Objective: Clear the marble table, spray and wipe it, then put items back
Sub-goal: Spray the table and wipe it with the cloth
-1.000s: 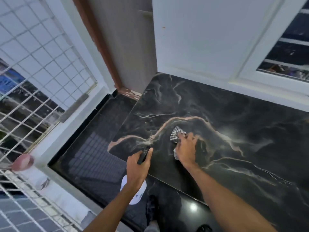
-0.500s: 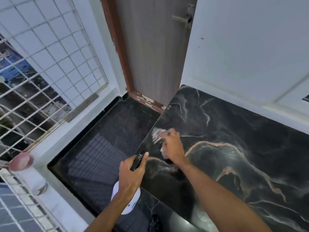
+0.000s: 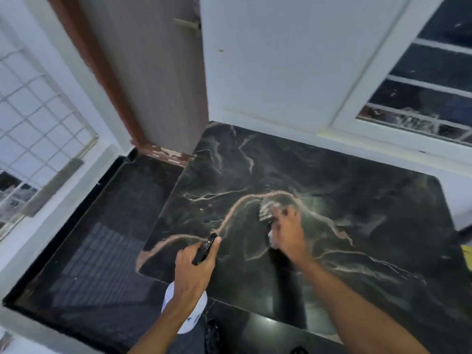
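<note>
The black marble table (image 3: 344, 200) with pale brown veins fills the right half of the view. My right hand (image 3: 287, 232) presses a checked cloth (image 3: 267, 209) flat on the marble near its middle; the hand and cloth are blurred. My left hand (image 3: 194, 267) is closed around a spray bottle with a black head (image 3: 205, 249) and a white body (image 3: 185, 312), held over the table's front left corner. Most of the bottle is hidden under the hand.
A dark floor (image 3: 102, 238) lies left of the table. A grey door with a brown frame (image 3: 153, 85) stands behind it. White mesh grille (image 3: 38, 111) at left, a barred window (image 3: 429, 85) at upper right. A yellow object edge (image 3: 468, 256) shows at far right.
My right hand swept the cloth from the table's middle to its left edge and back toward the middle. My left hand kept the spray bottle at the front left corner.
</note>
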A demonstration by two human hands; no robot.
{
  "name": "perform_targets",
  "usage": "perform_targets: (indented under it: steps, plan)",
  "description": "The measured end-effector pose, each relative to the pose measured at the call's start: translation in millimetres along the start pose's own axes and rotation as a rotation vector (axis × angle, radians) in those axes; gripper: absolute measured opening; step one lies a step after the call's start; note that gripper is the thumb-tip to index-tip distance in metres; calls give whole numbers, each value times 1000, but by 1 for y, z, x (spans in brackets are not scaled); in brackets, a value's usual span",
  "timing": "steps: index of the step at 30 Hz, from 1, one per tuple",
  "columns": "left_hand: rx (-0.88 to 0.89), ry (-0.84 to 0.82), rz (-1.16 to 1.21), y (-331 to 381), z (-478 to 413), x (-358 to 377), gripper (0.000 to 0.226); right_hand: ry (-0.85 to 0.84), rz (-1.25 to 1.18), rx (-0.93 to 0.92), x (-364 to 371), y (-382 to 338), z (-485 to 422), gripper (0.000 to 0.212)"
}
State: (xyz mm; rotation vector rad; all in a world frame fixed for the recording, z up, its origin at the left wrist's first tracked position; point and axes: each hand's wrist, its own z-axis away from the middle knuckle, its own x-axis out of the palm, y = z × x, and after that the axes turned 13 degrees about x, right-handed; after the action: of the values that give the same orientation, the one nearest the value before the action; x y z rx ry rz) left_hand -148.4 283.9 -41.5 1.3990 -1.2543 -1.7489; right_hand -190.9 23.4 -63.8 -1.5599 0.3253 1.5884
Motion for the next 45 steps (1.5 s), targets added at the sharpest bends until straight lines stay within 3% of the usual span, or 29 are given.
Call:
perform_targets:
  steps: [3, 4, 5, 6, 7, 9, 11, 13, 16, 20, 22, 26, 31, 34, 38, 39, 43, 45]
  plan:
    - [65, -85, -28, 19, 15, 38, 64, -141, 27, -255, -1, 49, 46, 45]
    - [94, -109, -38, 24, 19, 49, 65, -118, -44, -187, -10, 64, 46, 38]
    - [119, -141, -43, 31, 26, 62, 65, -46, -79, -7, -19, 86, 42, 35]
    - [133, -175, -42, 38, 35, 76, 65, 23, -108, 227, -32, 108, 41, 39]
    - [133, -195, -31, 43, 41, 87, 64, 90, -82, 346, -38, 126, 43, 46]
    - [129, -219, -9, 52, 56, 108, 63, 77, -28, 256, -42, 140, 68, 53]
    - [131, -255, -7, 60, 71, 128, 63, -88, -55, 58, -33, 144, 106, 53]
    - [142, -315, -33, 67, 89, 146, 64, -112, -95, 5, -36, 169, 134, 54]
    - [169, -379, -95, 77, 119, 172, 69, 92, -245, 321, -67, 240, 147, 52]
    - [182, -428, -147, 86, 155, 203, 72, 278, -229, 740, -110, 337, 160, 50]
    - [207, -480, -149, 89, 171, 221, 70, 271, -164, 759, -113, 351, 167, 49]
    - [244, -554, -164, 100, 193, 254, 65, 161, -123, 474, -110, 366, 181, 48]
    - [269, -538, -110, 106, 199, 273, 69, 294, -219, 802, -122, 397, 156, 47]
    - [299, -489, -119, 104, 196, 272, 68, 290, -176, 687, -113, 388, 146, 48]
    - [220, -372, -64, 94, 183, 253, 65, 319, -273, 775, -107, 356, 116, 50]
    - [211, -337, -52, 93, 180, 245, 67, 295, -274, 714, -101, 334, 111, 52]
    - [230, -232, -70, 86, 168, 210, 68, 41, -149, 103, -51, 232, 120, 63]
    - [213, -204, -64, 77, 159, 189, 68, -47, -109, -63, -41, 208, 115, 58]
